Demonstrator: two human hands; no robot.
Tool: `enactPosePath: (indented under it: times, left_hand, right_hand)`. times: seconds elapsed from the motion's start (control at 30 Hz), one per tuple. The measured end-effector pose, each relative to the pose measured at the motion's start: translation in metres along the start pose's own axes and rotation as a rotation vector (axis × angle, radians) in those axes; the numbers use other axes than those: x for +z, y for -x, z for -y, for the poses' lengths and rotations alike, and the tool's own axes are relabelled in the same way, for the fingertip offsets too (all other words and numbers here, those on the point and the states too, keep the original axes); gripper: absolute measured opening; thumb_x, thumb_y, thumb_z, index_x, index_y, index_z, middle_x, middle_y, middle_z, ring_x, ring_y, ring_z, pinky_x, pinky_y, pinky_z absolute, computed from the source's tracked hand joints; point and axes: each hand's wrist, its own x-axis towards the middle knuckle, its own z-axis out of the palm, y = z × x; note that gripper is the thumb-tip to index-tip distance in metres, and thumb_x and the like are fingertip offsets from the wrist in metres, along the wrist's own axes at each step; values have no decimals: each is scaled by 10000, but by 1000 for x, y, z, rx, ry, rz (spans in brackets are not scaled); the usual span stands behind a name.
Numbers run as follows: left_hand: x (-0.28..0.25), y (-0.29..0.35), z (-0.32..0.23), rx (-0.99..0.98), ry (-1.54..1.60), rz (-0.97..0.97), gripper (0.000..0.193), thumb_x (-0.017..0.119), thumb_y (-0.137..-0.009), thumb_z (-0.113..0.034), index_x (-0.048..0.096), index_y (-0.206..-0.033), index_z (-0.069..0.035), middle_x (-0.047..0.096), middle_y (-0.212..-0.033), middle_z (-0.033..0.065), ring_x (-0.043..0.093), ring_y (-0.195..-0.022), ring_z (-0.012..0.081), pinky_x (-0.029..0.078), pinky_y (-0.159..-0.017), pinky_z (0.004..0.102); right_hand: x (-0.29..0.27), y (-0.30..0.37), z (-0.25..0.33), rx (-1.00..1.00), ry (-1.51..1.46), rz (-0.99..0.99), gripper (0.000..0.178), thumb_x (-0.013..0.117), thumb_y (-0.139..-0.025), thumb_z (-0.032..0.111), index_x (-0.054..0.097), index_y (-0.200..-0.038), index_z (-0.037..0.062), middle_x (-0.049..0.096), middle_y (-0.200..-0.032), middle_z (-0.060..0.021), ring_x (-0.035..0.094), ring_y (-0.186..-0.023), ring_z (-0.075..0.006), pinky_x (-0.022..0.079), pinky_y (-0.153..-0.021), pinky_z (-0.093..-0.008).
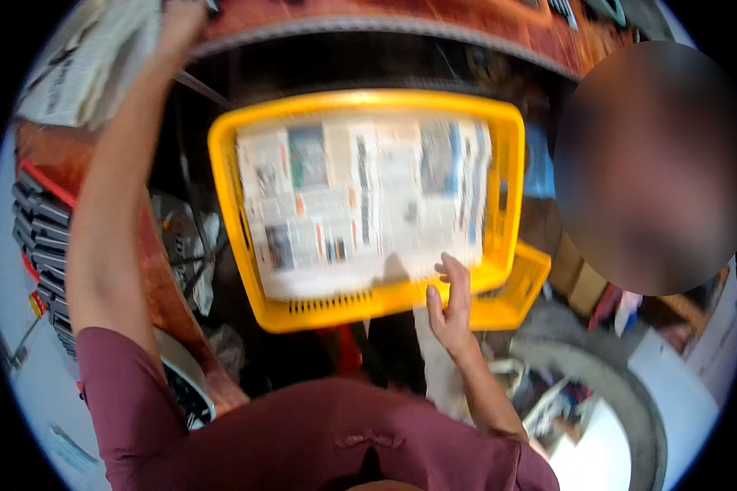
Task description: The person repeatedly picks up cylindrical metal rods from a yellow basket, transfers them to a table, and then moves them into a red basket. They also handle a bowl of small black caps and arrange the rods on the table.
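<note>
Right hand (pixel 452 309) spread; left hand (pixel 185 11) can't tell | two yellow baskets (pixel 368 99) | newspaper (pixel 393 209) in one

I see the newspaper (pixel 385 204) brightly lit, a soft shadow (pixel 395 268) left of my right hand (pixel 452 315) by the yellow crate's (pixel 368 307) near edge, and deep gloom beyond its far edge. Fine print blurs (I can't read it), and fisheye distortion bends the black-rimmed margins.
</note>
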Motion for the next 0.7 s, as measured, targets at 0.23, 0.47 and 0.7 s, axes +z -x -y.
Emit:
enactPosePath:
  times: [0.23,0.47,0.7]
  left_hand:
    - [-38,44,-63,-155,48,278,643,573,-940,-430,461,-1372,33,516,-1362,155,489,-1229,296,342,-1054,386]
    - [-50,218,-145,357,-209,335,556,568,-972,-346,468,-1363,37,510,-1374,179,487,-1271,264,345,-1079,346]
    - [-23,548,-322,396,-307,687,341,498,-987,-82,517,-1313,18,521,-1356,152,467,-1284,266,339,-1088,357]
  right_hand:
    - [-7,207,-84,635,-20,-162,424,579,-915,109,463,-1303,-16,563,-1176,-219,632,-896,-301,518,-790,-383]
    - [-3,342,-210,909,-21,-154,373,584,-924,202,536,-1231,-6,627,-1105,-219,653,-896,-329,523,-793,-407]
    - [-10,376,-384,1020,-332,-269,278,582,-892,220,603,-1050,-8,619,-1050,-274,602,-972,-448,494,-820,-480]
